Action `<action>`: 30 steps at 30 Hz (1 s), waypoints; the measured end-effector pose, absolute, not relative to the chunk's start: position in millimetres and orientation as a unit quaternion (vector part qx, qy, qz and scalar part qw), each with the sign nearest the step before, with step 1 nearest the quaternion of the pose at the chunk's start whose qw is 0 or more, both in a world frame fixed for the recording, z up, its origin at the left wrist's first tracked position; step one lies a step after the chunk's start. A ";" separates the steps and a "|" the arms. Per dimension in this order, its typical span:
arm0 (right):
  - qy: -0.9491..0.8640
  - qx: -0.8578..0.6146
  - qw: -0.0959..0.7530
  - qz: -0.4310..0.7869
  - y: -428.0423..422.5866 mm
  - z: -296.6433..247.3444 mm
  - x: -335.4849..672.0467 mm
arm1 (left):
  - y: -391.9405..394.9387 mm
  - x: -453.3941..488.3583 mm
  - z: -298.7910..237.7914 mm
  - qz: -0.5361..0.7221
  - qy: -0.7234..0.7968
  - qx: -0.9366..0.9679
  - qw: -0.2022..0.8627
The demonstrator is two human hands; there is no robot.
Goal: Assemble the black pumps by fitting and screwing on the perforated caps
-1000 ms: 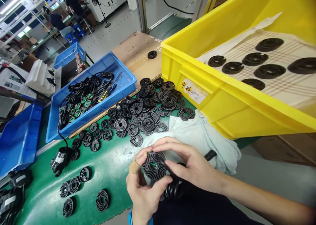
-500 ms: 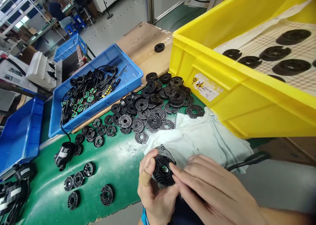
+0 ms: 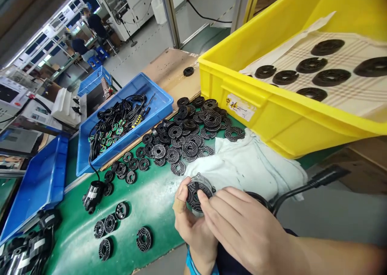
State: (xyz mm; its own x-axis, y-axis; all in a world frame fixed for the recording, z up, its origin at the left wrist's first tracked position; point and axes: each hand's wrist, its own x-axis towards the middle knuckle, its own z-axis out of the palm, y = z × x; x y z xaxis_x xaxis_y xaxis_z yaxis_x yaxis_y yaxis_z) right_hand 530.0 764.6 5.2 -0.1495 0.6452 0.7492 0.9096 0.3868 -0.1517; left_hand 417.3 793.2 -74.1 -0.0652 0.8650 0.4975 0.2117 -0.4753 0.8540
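My left hand (image 3: 195,231) is wrapped round a round grey housing (image 3: 202,180) with a black patterned disc (image 3: 192,197) lying against its face. The fingers of my right hand (image 3: 243,222) are bunched together, their tips pressing on that disc near its middle. How the disc sits in the housing is partly hidden by those fingers. Just beyond my hands lies a pale cloth (image 3: 238,162). A black cable (image 3: 290,194) with a thick end runs out past my right hand.
A heap of black discs (image 3: 189,146) covers the bench behind the cloth. Several loose discs, including one disc (image 3: 144,238), lie at left. A blue tray (image 3: 157,106) holds cables and green boards. At right stands a yellow bin (image 3: 260,118) with discs on cloth. Two people sit far off.
My right fingertips have shifted from the disc's right edge toward its middle. The disc and housing have tilted a little in my left hand, and the whole view has swung.
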 end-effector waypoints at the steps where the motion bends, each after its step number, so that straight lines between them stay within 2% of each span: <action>1: -0.740 -0.526 0.382 -0.176 764.7 6.2 530.9 | 794.2 417.9 -72.2 0.591 0.422 0.633 0.267; 6: -0.747 -0.528 0.362 -0.180 766.3 9.4 535.1 | 797.5 418.1 -62.5 0.564 0.404 0.676 0.247; 17: -0.713 -0.574 0.383 -0.122 757.2 9.2 541.6 | 802.6 424.8 -60.1 0.557 0.378 0.722 0.164; 26: -0.667 -0.606 0.426 -0.081 747.5 -4.1 540.7 | 803.5 428.9 -62.3 0.582 0.364 0.710 0.156; 30: -0.645 -0.632 0.420 -0.083 739.2 -22.6 541.3 | 802.2 427.4 -63.2 0.592 0.352 0.705 0.169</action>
State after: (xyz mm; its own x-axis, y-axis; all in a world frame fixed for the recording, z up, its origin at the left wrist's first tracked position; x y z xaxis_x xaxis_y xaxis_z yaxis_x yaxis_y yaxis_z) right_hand 541.3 739.2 -22.6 0.1533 0.7463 0.6477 0.8860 0.1865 -0.4246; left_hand 427.4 802.2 -63.2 0.0518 0.6963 0.7159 0.2956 -0.6954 0.6550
